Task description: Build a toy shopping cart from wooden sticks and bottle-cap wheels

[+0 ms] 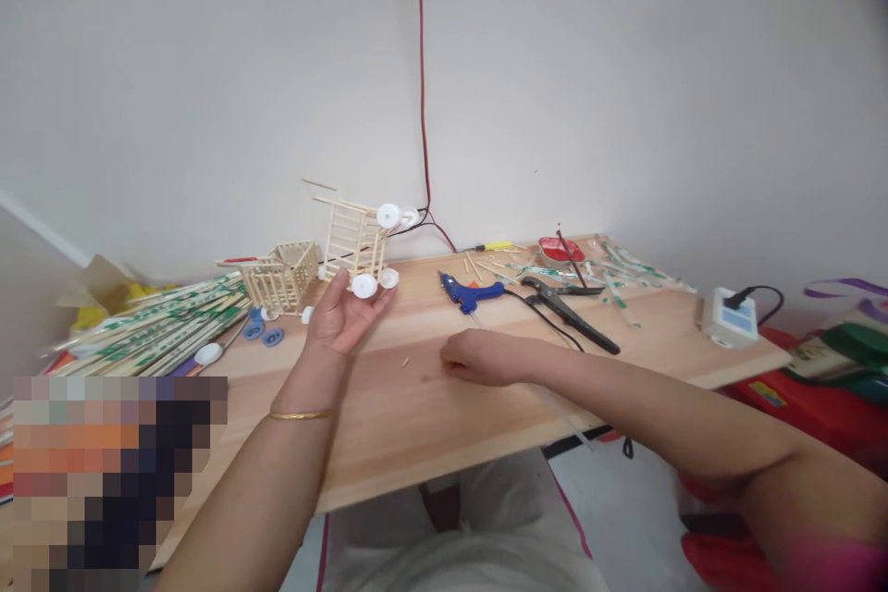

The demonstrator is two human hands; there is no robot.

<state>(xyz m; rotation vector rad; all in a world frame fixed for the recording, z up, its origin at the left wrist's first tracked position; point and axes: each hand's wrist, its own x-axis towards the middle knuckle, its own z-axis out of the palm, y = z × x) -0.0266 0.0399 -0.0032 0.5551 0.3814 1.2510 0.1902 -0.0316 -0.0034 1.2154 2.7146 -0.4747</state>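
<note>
My left hand (341, 316) is raised palm up over a wooden board (388, 407) and holds a small cart built of wooden sticks (355, 242) with white round wheels; its fingers grip the lower end near one wheel. My right hand (478, 358) rests on the board with its fingers curled down, and whatever it holds, if anything, is hidden. A tiny stick piece (405, 361) lies on the board between my hands.
A second stick crate (281, 276) stands behind my left hand, beside a pile of wrapped chopsticks (159, 328) and blue and white caps (262, 329). A blue glue gun (472, 293), black cutters (573, 313), a red dish (561, 249) and a power strip (728, 318) lie to the right.
</note>
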